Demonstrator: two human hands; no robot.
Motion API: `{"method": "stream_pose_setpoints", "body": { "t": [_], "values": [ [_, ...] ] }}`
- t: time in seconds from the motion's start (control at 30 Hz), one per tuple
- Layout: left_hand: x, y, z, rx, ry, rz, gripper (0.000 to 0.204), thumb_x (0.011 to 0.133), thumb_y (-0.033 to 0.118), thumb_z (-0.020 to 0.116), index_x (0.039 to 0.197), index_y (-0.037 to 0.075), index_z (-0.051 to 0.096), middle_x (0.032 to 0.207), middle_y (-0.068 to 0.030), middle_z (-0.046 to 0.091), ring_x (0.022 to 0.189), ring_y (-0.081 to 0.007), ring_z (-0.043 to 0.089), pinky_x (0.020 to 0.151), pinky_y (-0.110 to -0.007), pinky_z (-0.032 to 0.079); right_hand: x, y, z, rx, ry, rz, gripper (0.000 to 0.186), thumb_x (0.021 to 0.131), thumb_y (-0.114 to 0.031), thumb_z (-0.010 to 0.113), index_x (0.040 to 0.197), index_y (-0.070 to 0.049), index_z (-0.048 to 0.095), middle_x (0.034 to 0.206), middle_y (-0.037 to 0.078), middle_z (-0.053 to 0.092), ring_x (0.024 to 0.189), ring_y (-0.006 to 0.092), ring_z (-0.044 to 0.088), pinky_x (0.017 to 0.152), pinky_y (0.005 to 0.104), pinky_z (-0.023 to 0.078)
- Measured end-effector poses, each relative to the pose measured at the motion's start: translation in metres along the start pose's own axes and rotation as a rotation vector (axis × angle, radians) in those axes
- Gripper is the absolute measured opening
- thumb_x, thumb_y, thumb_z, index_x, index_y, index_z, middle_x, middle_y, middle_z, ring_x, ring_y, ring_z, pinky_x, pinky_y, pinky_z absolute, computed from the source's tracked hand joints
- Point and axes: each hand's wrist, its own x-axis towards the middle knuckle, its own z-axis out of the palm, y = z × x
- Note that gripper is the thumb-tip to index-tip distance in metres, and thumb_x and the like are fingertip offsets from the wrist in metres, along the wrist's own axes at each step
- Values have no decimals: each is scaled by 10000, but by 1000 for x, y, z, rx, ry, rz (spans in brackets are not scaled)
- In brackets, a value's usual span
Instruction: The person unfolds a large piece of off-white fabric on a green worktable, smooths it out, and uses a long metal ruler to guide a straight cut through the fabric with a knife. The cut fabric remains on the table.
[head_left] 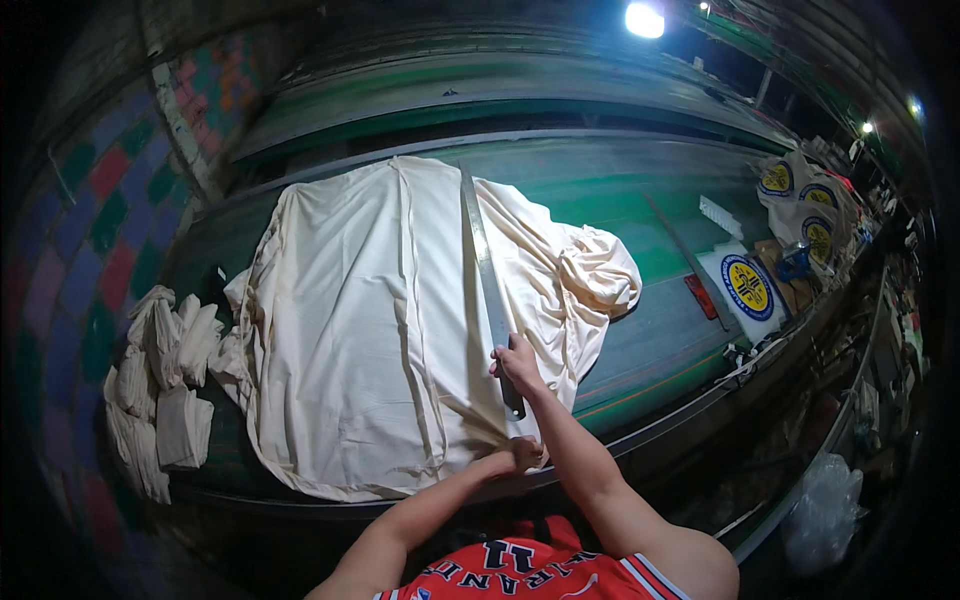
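A large cream fabric (345, 300) lies spread over the long green table, rumpled and bunched at its right end. A long metal straightedge (478, 230) lies across it, running from the far edge toward me. My right hand (513, 362) grips the straightedge near its near end, fingers curled round it. My left hand (520, 455) is closed at the near edge of the fabric, just below the end of the straightedge. It looks pinched on the cream fabric, partly in shadow.
Folded cream cloth (183, 425) lies at the left. Printed bags (750, 290), a red tool (700, 295) and a white tray (722, 217) sit at the right. The table's front rail (650, 440) runs before me. A painted wall (110, 180) stands left; clutter and crumpled plastic (830, 510) lie right.
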Motion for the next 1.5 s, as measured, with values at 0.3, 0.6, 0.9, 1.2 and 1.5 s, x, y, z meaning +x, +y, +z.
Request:
{"method": "stream_pose_setpoints", "body": {
  "t": [0.3, 0.6, 0.9, 1.2, 1.5],
  "values": [
    [7, -7, -89, -1834, 638, -285, 256, 1028, 283, 448, 1131, 77, 559, 939, -130, 670, 801, -243, 664, 783, -387, 561, -2, 42, -69, -690, -149, -166, 334, 924, -240, 562, 972, 86, 614, 851, 196, 693, 588, 237, 673, 607, 373, 547],
    [77, 56, -99, -1410, 905, -569, 139, 980, 147, 558, 1012, 62, 453, 753, -94, 577, 595, -216, 618, 495, -314, 515, 115, -35, -198, -845, 254, -586, 207, 854, -192, 632, 866, -2, 715, 864, 234, 672, 843, 383, 654, 802, 448, 513],
    [125, 97, -81, -1146, 1066, -765, 222, 989, 254, 577, 989, 60, 469, 701, -68, 549, 509, -161, 568, 435, -292, 466, 238, -40, -247, -1013, 34, -318, 709, 791, -79, 641, 1451, -99, 381, 1240, 286, 547, 1057, 440, 616, 880, 492, 511],
    [161, 93, -69, -1242, 1075, -908, 248, 1004, 285, 558, 1019, 54, 470, 709, -61, 542, 507, -149, 551, 444, -284, 468, 219, -72, -302, -547, -514, 18, 287, 941, -259, 583, 1142, -93, 702, 866, 170, 719, 650, 234, 707, 630, 376, 558],
    [152, 105, -62, -1022, 1299, -867, 262, 964, 303, 612, 903, 62, 529, 677, -29, 521, 501, -113, 525, 400, -268, 433, 349, -32, -316, -912, 158, -213, 498, 808, -261, 680, 1190, 55, 620, 1131, 287, 652, 1051, 441, 636, 926, 458, 505]
  ]
}}
